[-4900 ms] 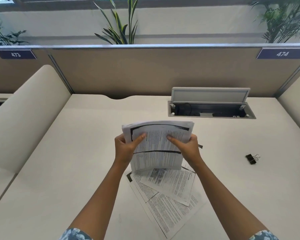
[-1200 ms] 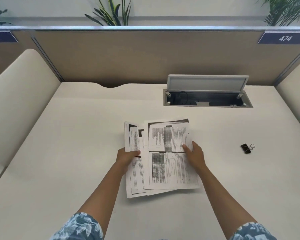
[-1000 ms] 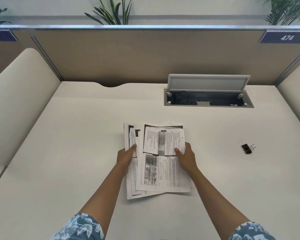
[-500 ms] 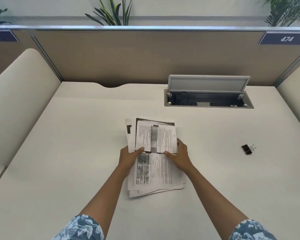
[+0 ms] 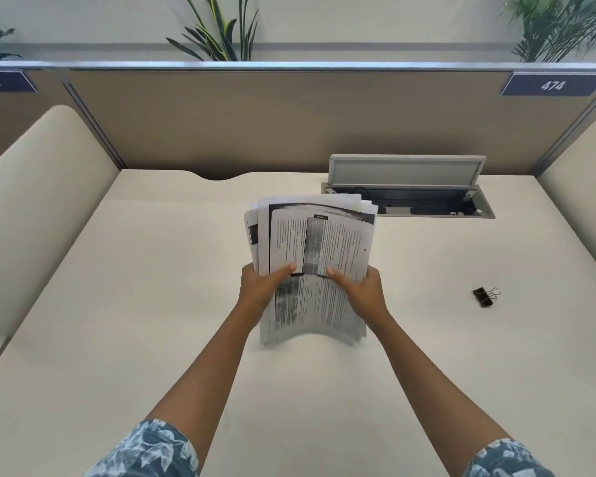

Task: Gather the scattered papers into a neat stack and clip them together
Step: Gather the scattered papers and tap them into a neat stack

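A stack of printed papers (image 5: 319,242) stands upright on its bottom edge in the middle of the cream desk (image 5: 152,304), bowed slightly, with the sheets' top edges uneven. My left hand (image 5: 260,290) grips its left side, thumb across the front sheet. My right hand (image 5: 362,290) grips the right side the same way. A black binder clip (image 5: 483,297) lies on the desk to the right, well apart from both hands.
An open cable tray with a raised grey lid (image 5: 406,187) sits in the desk behind the papers. A tan partition (image 5: 255,115) closes the back, and cream side dividers (image 5: 31,208) flank the desk. Plants stand behind the partition.
The papers were lying flat and spread on the desk; both hands pushed them together and have lifted the stack upright onto its bottom edge.
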{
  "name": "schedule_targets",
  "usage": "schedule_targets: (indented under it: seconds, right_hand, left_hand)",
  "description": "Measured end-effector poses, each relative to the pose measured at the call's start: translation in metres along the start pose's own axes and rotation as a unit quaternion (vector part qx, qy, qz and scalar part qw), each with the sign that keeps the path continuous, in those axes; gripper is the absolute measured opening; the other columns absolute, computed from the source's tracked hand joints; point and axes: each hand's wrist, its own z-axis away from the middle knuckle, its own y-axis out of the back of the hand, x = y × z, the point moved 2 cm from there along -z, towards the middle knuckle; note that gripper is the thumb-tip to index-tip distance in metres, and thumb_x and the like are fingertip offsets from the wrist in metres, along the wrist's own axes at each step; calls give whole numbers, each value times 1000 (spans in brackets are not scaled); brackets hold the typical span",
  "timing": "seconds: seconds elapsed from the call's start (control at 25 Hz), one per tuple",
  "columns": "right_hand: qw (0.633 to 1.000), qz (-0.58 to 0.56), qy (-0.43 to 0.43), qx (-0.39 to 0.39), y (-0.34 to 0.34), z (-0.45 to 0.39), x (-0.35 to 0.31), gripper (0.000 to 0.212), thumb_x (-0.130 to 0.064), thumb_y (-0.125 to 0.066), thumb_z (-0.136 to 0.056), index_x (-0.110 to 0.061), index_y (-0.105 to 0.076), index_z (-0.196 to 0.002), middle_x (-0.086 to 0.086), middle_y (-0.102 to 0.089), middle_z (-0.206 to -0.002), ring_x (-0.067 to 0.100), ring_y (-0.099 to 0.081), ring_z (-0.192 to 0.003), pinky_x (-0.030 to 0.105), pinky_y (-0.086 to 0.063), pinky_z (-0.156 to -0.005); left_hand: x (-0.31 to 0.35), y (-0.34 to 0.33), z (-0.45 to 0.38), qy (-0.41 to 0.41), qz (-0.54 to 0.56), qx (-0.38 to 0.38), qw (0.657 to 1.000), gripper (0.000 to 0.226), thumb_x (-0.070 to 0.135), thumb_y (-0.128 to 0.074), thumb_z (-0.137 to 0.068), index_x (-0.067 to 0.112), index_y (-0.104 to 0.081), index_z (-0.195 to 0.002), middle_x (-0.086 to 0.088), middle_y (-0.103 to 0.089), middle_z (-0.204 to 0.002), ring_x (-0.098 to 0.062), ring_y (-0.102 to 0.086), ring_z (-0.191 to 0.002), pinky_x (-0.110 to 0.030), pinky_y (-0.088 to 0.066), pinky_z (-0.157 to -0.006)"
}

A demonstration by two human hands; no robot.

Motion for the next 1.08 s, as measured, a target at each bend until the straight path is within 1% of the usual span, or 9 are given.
schedule_targets:
  seconds: [0.08, 0.16, 0.28, 0.4, 0.48, 0.64, 0.84, 0.96, 1.08]
  right_hand:
    - [999, -41, 23, 22, -1, -1, -16, 30, -18, -79, -80, -14, -68, -107, -1, -73, -100, 11, -73, -87, 32, -63, -72]
    - [997, -59, 50, 30, 1, -2, -29, 31, -14, -77, -81, -12, -67, -110, 0, -72, -101, 11, -71, -88, 27, -62, -68]
    - [995, -53, 75, 30, 7, -3, -36, 33, -14, -80, -79, -9, -69, -110, 3, -73, -102, 19, -72, -90, 29, -62, -70]
    - [993, -54, 99, 19, 14, 0, -39, 35, -13, -83, -75, -7, -71, -107, 4, -75, -101, 18, -74, -91, 31, -62, -71]
    - [991, -61, 115, 16, 16, 3, -42, 38, -9, -83, -74, -6, -70, -109, 4, -75, -102, 17, -73, -92, 29, -62, -70]
    - [992, -84, 96, 9, 17, 6, -38, 38, -5, -81, -74, -12, -68, -109, -2, -73, -100, 7, -72, -88, 22, -59, -66]
    - [996, -75, 53, -18, 9, 13, -19, 32, -10, -82, -74, -20, -72, -103, 2, -76, -101, 18, -73, -93, 37, -62, -75]
    - [995, -84, 54, 1, 10, 13, -25, 24, -15, -78, -80, -27, -71, -99, -2, -75, -98, 21, -73, -92, 31, -62, -69]
    - [995, -49, 83, -11, 14, 12, -36, 25, -18, -79, -79, -28, -71, -101, -3, -75, -99, 20, -73, -92, 28, -61, -68]
  left_hand:
    - [16, -7, 3, -40, 28, 19, 999, 37, 13, -82, -79, 11, -66, -113, -1, -72, -99, -8, -73, -82, -19, -57, -59]
    - [27, -10, 5, -83, 34, 24, 996, 32, 10, -81, -80, 19, -67, -106, 7, -71, -95, -3, -72, -73, -15, -56, -56]
    - [35, -7, 9, -127, 23, 1, 992, 30, 11, -84, -77, 29, -70, -98, 11, -75, -96, -6, -74, -82, -22, -60, -65]
    - [36, -6, 13, -152, 12, -29, 988, 23, 11, -84, -77, 27, -76, -91, 4, -79, -90, -14, -77, -87, -34, -63, -72]
    - [39, -7, 16, -163, 9, -31, 986, 20, 14, -84, -76, 25, -77, -90, 2, -80, -89, -19, -77, -86, -37, -63, -71]
    - [37, -8, 14, -136, 55, -1, 989, 20, 14, -85, -75, 20, -76, -91, -2, -79, -89, -19, -76, -84, -31, -61, -68]
    - [24, -17, 19, -111, 65, 6, 992, 27, 16, -86, -75, 20, -76, -100, 0, -79, -94, -15, -76, -87, -29, -61, -67]
    - [30, -18, 19, -134, 59, 32, 989, 24, 19, -85, -76, 26, -75, -96, 4, -78, -90, -13, -76, -83, -28, -61, -66]
    - [41, -14, 18, -170, 48, 38, 984, 20, 30, -84, -76, 26, -73, -94, 3, -77, -89, -19, -76, -84, -29, -62, -64]
